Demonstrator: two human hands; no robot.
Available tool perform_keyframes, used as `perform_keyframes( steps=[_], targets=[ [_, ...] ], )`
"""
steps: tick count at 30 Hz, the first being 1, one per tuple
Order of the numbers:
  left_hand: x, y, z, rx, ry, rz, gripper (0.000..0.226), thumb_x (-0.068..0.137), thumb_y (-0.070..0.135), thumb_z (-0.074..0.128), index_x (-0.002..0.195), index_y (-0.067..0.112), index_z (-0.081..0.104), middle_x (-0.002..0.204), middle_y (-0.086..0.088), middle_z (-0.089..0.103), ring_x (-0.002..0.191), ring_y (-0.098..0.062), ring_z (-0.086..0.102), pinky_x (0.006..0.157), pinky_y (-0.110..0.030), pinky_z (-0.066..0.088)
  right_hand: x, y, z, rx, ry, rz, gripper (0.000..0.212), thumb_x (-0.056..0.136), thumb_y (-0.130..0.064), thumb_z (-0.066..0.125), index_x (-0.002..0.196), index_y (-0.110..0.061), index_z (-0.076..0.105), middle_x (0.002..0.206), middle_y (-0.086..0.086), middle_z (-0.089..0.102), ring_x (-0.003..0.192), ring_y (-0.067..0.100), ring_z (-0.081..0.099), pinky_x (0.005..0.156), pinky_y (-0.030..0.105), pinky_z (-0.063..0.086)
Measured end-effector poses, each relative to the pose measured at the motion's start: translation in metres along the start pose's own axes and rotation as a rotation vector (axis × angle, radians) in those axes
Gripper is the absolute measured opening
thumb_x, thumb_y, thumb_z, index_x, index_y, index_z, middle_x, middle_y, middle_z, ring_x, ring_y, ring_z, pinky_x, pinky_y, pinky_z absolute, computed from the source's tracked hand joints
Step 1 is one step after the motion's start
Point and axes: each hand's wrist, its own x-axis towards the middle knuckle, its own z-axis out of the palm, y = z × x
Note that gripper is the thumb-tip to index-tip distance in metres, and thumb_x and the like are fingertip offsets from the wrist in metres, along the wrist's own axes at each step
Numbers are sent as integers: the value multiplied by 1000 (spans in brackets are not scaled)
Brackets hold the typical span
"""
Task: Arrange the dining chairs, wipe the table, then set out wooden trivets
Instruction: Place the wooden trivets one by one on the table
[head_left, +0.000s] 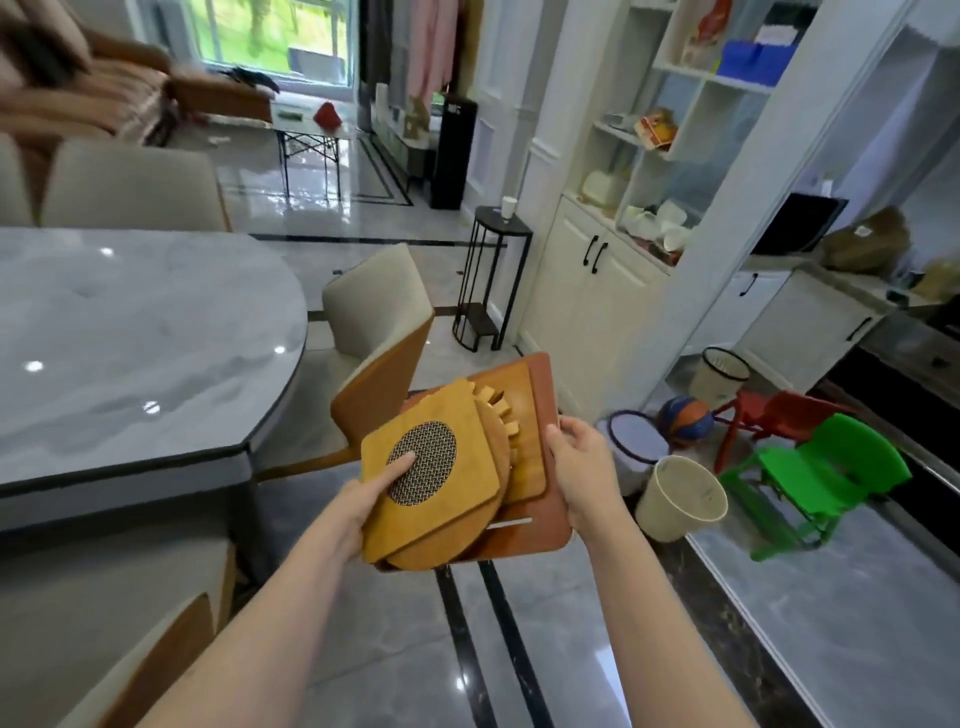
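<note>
I hold a stack of wooden trivets (467, 467) in front of me, above the floor, to the right of the grey marble dining table (130, 353). The top trivet (431, 478) is light wood with a round mesh centre; round and square ones and a reddish-brown board (543, 415) lie beneath. My left hand (363, 504) grips the stack's left edge, thumb lying on the mesh. My right hand (582, 467) grips the board's right edge. A cream and brown dining chair (379, 338) stands at the table's rounded end, just beyond the stack.
Another chair back (135, 187) shows behind the table and one (130, 649) at the bottom left. To the right on the floor are a beige bin (680, 499), a ball (685, 421), red and green plastic chairs (810, 467), and white cabinets (597, 291). A black side stand (488, 280) stands by the cabinets.
</note>
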Motion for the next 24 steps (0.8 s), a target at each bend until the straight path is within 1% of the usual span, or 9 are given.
perform_keyframes(
  steps=[2,4,8,11,16,18,20,22,24],
  targets=[
    [10,12,-4,-38,11,23,65,70,41,74,125,12,56,105,-12,69,94,-31,64,71,-38,51,18,-8,11,-50,-26,-38,20,99,-20,46,114,-11,56,98,4,68,89,21,66,86,45,55],
    [30,27,-13,-89,24,50,59,74,39,72,124,11,56,103,-11,69,92,-31,64,68,-37,51,45,-20,29,-78,-72,-78,22,98,-20,46,116,-12,58,100,5,69,89,20,67,84,46,55],
    [73,57,-34,-183,84,60,74,58,45,76,121,12,57,106,-15,68,98,-36,62,83,-46,51,99,-48,68,-118,-154,-149,19,99,-20,46,112,-15,58,101,4,69,90,18,67,85,44,56],
    [105,85,-54,-228,112,67,78,57,47,77,125,15,56,110,-16,68,102,-38,62,89,-50,49,134,-70,100,-142,-202,-177,19,100,-20,46,115,-16,57,101,2,67,90,14,66,85,39,56],
    [153,133,-85,-335,133,105,58,70,44,69,118,14,60,93,-15,72,88,-33,66,72,-43,53,189,-107,146,-162,-274,-214,26,99,-21,47,122,-13,56,106,4,68,93,15,66,87,41,55],
    [167,146,-94,-391,136,111,45,79,43,65,113,14,62,86,-14,74,78,-31,69,62,-40,56,209,-122,161,-178,-307,-249,25,99,-22,46,121,-14,57,100,0,68,90,13,66,85,40,56],
    [179,153,-102,-450,149,121,40,82,44,63,109,14,63,83,-14,74,80,-32,68,55,-39,57,223,-135,175,-191,-342,-296,26,99,-21,47,122,-14,57,100,-1,68,88,11,67,83,38,57],
    [194,163,-107,-495,187,138,39,82,43,64,108,14,63,80,-14,74,86,-33,65,59,-40,56,243,-146,193,-226,-380,-328,30,98,-20,50,127,-13,54,109,2,68,92,12,67,83,36,57],
    [207,171,-109,-535,218,159,40,81,44,64,109,15,62,81,-15,73,88,-34,63,66,-42,52,264,-154,211,-231,-447,-309,31,97,-19,53,127,-13,54,112,4,68,91,12,67,77,31,58]
  ],
)
